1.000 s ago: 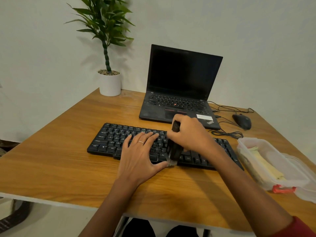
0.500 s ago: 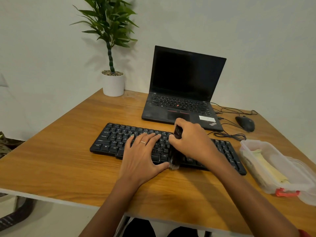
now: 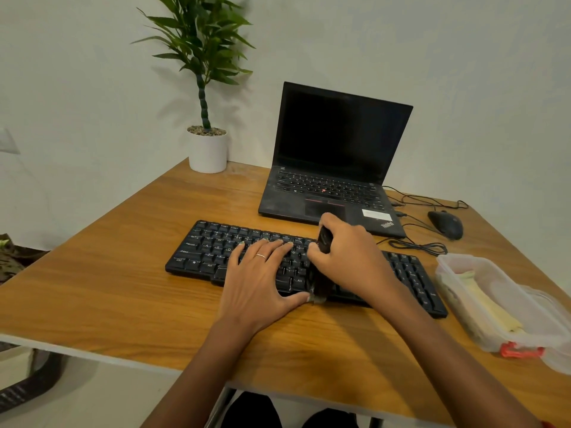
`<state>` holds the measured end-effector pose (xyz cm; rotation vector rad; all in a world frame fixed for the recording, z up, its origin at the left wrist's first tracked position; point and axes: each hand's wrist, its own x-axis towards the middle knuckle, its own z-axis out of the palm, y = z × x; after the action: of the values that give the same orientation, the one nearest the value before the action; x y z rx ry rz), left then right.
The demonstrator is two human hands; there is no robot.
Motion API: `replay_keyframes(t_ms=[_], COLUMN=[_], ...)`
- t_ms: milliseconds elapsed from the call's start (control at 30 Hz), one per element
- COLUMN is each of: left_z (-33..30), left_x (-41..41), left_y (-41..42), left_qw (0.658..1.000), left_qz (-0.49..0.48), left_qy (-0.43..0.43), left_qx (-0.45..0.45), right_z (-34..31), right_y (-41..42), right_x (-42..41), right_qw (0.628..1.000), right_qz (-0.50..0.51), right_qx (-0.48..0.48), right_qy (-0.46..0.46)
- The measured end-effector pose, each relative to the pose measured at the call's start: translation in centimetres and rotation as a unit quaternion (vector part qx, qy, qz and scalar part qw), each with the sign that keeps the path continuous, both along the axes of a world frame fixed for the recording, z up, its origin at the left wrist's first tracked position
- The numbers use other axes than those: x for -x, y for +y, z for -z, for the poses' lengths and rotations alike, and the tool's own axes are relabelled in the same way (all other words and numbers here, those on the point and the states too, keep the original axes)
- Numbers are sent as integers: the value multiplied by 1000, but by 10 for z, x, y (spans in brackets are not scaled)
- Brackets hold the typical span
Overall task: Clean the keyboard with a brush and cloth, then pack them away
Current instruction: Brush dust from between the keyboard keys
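Observation:
A black keyboard (image 3: 210, 251) lies across the middle of the wooden table (image 3: 108, 273). My left hand (image 3: 259, 282) rests flat on its keys with fingers spread and straight. My right hand (image 3: 352, 257) grips a black brush (image 3: 321, 282) whose bristles touch the keyboard's front edge near the middle. A clear plastic box (image 3: 491, 304) at the right holds a pale yellow cloth (image 3: 491, 307).
A black laptop (image 3: 333, 156) stands open behind the keyboard. A black mouse (image 3: 446, 224) and its cables (image 3: 417, 245) lie at the back right. A potted plant (image 3: 207, 149) stands at the back left corner. The box's lid (image 3: 556, 350) sits by the right edge.
The camera view has shifted a little, so everything sits further right in frame. The brush stays near the keyboard's front edge with a small change in my right hand's position; my left hand has not moved.

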<state>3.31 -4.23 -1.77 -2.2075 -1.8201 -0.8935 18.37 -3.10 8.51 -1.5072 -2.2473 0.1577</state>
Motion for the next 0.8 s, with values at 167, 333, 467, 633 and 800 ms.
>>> replay_keyframes(t_ms=[167,333,467,633,800], left_z=[-1,-1,0,-2,-2], left_x=[0,0,0,0,-1], left_y=[-1,0,0,-1,-2], left_qw=[1000,1000,1000,999,999], left_qz=[0,1,-1,1,-2], left_qy=[0,0,-1,-6,-6], left_qx=[1,3,16,34,31], right_z=[-2,-15,-7,-14,-9], right_y=[4,6,9,14,14], right_x=[-2,-7,-6,-8,-3], right_qw=[999,997,1000,997,998], right_qz=[22,-4,16,3,4], right_qx=[-20,73,4,70,51], right_qy=[43,-2,14,28,-21])
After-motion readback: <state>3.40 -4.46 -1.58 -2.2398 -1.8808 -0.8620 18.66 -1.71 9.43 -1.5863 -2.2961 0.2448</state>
